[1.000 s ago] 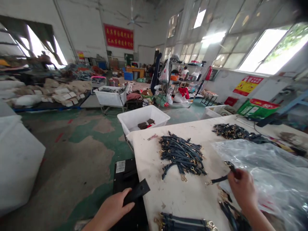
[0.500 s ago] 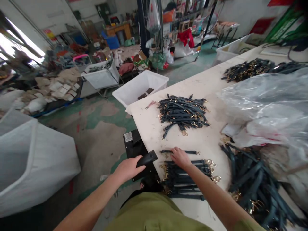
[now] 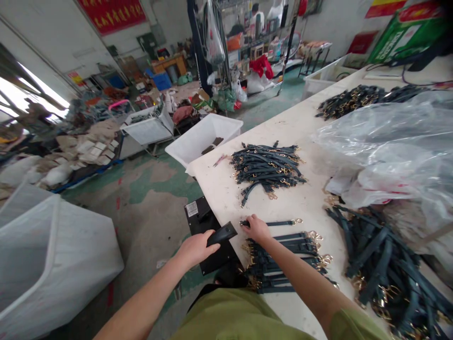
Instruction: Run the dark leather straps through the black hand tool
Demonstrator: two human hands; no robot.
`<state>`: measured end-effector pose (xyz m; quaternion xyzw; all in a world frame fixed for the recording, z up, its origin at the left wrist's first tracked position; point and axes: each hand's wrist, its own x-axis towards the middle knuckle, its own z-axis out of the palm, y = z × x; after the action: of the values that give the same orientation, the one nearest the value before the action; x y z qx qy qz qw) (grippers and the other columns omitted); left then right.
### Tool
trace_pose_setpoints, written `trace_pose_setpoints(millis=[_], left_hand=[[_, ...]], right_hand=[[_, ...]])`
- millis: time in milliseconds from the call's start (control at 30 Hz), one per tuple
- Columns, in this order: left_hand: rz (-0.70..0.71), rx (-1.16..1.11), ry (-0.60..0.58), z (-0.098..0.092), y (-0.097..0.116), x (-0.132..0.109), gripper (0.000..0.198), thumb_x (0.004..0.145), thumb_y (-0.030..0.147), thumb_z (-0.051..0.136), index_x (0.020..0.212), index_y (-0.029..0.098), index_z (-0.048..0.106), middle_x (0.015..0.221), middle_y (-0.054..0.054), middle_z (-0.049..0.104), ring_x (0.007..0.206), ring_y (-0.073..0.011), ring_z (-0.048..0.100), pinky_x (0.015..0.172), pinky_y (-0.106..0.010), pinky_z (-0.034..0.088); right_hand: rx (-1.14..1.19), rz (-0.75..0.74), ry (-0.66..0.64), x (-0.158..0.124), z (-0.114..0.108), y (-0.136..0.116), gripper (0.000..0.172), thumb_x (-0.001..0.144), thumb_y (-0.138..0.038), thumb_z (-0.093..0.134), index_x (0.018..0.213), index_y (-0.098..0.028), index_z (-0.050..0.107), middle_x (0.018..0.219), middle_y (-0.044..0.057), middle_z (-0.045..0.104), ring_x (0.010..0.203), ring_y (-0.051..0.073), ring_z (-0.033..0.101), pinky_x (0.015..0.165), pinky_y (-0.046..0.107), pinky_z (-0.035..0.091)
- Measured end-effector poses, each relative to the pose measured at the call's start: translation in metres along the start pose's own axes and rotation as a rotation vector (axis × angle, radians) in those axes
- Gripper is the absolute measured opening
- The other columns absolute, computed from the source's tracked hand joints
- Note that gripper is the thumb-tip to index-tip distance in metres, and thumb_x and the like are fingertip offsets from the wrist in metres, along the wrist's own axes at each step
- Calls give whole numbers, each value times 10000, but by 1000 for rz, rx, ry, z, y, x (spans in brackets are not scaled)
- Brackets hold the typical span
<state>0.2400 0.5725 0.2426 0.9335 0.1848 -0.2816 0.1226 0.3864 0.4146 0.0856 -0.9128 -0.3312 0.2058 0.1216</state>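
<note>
My left hand [image 3: 196,246] is closed round a black oblong handheld object [image 3: 225,233] and holds it beyond the left edge of the table. What kind of object it is, I cannot make out. The fingers of my right hand [image 3: 257,230] grip the left end of a dark strap [image 3: 282,223] with a gold clasp, which lies straight across the table. Just below it, a row of similar straps [image 3: 283,270] lies side by side, partly under my right forearm. Farther up the table is a loose heap of dark straps [image 3: 265,164] with gold hardware.
On the right of the pale table [image 3: 215,189] lie a larger strap pile [image 3: 385,264] and clear plastic sheeting [image 3: 382,141]. A white bin [image 3: 184,146] stands beyond the far edge, and a black panel [image 3: 198,212] sits beside the left edge. Another white bin [image 3: 85,245] is at left.
My right hand has slid left along the strap to its end. The left hand still holds the black object. The whole view has shifted a little.
</note>
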Motion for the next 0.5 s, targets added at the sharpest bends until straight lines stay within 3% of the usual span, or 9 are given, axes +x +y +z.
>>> trace_pose_setpoints(millis=[67,233,367,500], left_hand=[[18,4,3,3,-3,0,517,725,569,360,1154,288,425,945,-48,622,837,-219,576,636,-269,405],[35,42,-45,5,-7,5,505,717,583,360,1087,263,485,890,-55,628,806,-215,582,628,-264,402],[87,85,-56,7,-3,20,523,716,595,347,1096,262,482,925,-67,624,821,-230,575,656,-293,405],[153,135,-12,9,17,47,536,722,587,336,1121,256,473,918,-76,626,808,-242,576,646,-307,413]], right_hand=[[6,5,20,-2,4,-1,374,791,-468,372,976,-173,509,971,80,461,817,169,514,681,260,344],[71,-157,7,-1,2,9,449,732,-455,484,1099,-197,456,1051,65,447,854,151,499,725,234,329],[106,-75,15,3,-1,28,282,814,-341,380,1018,-215,529,1017,43,476,827,123,497,727,215,317],[79,-69,21,3,3,38,239,814,-311,387,925,-219,577,929,36,500,830,130,481,724,213,304]])
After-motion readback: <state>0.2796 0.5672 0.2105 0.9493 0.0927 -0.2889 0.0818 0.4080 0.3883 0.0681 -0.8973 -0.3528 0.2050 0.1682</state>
